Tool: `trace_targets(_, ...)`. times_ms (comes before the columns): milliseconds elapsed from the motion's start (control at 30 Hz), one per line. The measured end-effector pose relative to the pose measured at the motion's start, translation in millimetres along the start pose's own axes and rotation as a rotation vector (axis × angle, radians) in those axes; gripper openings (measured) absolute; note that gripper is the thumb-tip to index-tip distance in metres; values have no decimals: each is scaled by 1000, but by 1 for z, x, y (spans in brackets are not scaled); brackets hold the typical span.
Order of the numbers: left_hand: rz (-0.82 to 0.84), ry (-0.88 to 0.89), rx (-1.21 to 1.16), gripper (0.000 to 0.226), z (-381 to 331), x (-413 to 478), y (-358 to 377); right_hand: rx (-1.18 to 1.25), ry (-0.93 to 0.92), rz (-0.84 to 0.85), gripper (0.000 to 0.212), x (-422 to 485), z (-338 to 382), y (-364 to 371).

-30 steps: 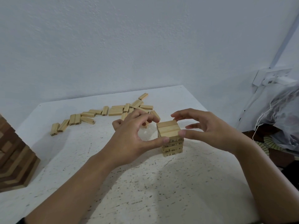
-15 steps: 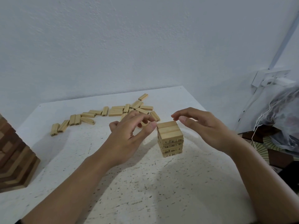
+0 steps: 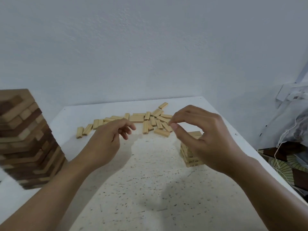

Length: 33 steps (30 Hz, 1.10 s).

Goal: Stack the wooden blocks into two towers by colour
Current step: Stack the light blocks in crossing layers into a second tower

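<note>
A short tower of light wooden blocks (image 3: pixel 189 157) stands on the white speckled table (image 3: pixel 150 189), mostly hidden behind my right hand (image 3: pixel 205 135). That hand hovers in front of the tower with loosely curled fingers and holds nothing. My left hand (image 3: pixel 106 140) floats left of centre above the table, fingers relaxed and empty, pointing toward the loose light blocks (image 3: pixel 146 121) scattered in a row at the far side. A tall tower of mixed dark and light blocks (image 3: pixel 23 140) stands at the left edge.
A white wall closes the back of the table. Past the table's right edge lie a plastic bag with white cord (image 3: pixel 295 130) and a patterned surface (image 3: pixel 286 162).
Both hands have left the small tower; the left moved left and forward toward the loose blocks, the right lifted in front of the tower. The view swung left, showing more of the tall mixed tower.
</note>
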<state>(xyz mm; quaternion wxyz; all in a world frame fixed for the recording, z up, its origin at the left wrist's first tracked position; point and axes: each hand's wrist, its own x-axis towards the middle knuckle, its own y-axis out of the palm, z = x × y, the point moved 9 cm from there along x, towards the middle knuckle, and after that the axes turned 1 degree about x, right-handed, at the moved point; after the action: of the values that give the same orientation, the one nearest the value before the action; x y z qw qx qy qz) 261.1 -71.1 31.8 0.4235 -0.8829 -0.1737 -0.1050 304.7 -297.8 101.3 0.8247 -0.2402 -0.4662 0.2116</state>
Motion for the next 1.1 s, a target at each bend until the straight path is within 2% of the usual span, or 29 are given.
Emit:
trace_targets(100,-9,-37,12,62,17,-8,-13,26,35,87,10,8,16,32)
trace_targets(267,17,-129,260,36,47,-13,-17,-83,236,376,34,8,6,108)
trace_targets(333,13,-186,358,31,60,-13,-19,-122,269,435,40,8,2,131)
trace_targets(500,-44,-294,528,39,83,-5,-22,-303,312,469,48,24,-18,169)
trace_targets(633,39,-351,590,51,94,-2,-8,-401,340,456,50,34,-32,184)
trace_targets(767,95,-317,594,57,101,0,6,-460,313,468,50,41,-44,202)
trace_targets(1000,-26,-167,607,41,64,-3,5,-519,393,540,50,46,-69,218)
trace_targets(1100,-35,-150,616,41,64,-2,5,-539,377,529,46,47,-66,218)
